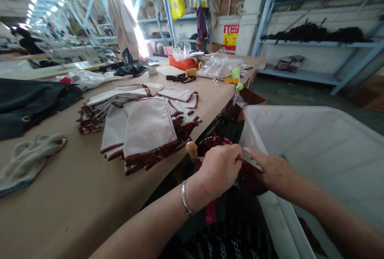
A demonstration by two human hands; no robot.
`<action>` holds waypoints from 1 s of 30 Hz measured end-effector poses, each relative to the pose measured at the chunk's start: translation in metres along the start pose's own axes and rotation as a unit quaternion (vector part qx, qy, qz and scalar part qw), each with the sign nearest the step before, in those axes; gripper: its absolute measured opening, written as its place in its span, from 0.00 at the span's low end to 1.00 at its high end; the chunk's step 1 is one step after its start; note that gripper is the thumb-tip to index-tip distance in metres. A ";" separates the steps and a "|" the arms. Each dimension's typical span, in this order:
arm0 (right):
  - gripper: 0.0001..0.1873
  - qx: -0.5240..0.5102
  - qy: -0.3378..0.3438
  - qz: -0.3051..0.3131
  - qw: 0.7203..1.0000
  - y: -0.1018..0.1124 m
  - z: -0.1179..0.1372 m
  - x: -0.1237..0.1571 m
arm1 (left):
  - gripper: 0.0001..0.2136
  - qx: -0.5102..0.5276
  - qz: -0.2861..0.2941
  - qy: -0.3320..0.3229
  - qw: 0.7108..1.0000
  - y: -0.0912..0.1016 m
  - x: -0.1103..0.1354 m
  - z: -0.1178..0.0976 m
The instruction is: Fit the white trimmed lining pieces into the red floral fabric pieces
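My left hand (221, 169), with a silver bangle at the wrist, is closed in a fist on a dark red, glossy-edged piece (252, 177) over the gap between table and bin. My right hand (277, 173) grips the same piece from the other side, by the bin's rim. Beyond the left knuckles a patterned dark red rim (214, 141) shows. A tan rounded knob (192, 149) sticks out there; what it belongs to is hidden. To the left, white fabric pieces with dark red binding (150, 127) lie stacked on the table.
The brown-covered table (99, 195) carries a grey work glove (33, 159), dark cloth (33, 103), an orange tray (183, 63) and plastic bags (219, 65). A large white bin (258, 131) stands at right. Blue shelves (300, 75) rise behind; a cardboard box (252, 97) sits below the table edge.
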State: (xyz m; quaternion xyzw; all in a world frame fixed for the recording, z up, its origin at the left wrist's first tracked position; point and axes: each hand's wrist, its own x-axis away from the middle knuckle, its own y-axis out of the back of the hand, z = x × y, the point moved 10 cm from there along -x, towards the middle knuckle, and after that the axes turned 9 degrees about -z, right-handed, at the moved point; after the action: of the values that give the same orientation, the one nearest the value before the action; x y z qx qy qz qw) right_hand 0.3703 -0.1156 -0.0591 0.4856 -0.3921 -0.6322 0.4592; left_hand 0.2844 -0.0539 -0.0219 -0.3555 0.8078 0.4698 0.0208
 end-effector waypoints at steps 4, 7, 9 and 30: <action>0.19 0.047 -0.084 0.082 0.992 -0.030 -0.037 0.020 | 0.06 0.013 -0.003 0.067 0.998 -0.012 0.040 0.034; 0.24 0.012 -0.101 0.039 0.994 -0.039 -0.030 0.022 | 0.05 0.082 -0.002 0.237 0.968 -0.036 0.082 0.083; 0.24 -0.005 -0.086 0.046 0.995 -0.059 -0.012 0.023 | 0.02 0.229 -0.010 0.410 0.883 -0.060 0.117 0.116; 0.15 -0.779 -0.305 0.276 0.474 -0.112 0.109 -0.028 | 0.09 0.655 -0.099 0.443 0.604 0.003 0.100 0.134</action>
State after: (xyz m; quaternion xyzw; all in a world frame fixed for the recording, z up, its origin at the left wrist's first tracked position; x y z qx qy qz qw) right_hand 0.2450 -0.0533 -0.1336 -0.4288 0.0323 -0.6260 0.6506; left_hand 0.1676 -0.0050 -0.1308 -0.4890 0.7697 -0.4051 -0.0659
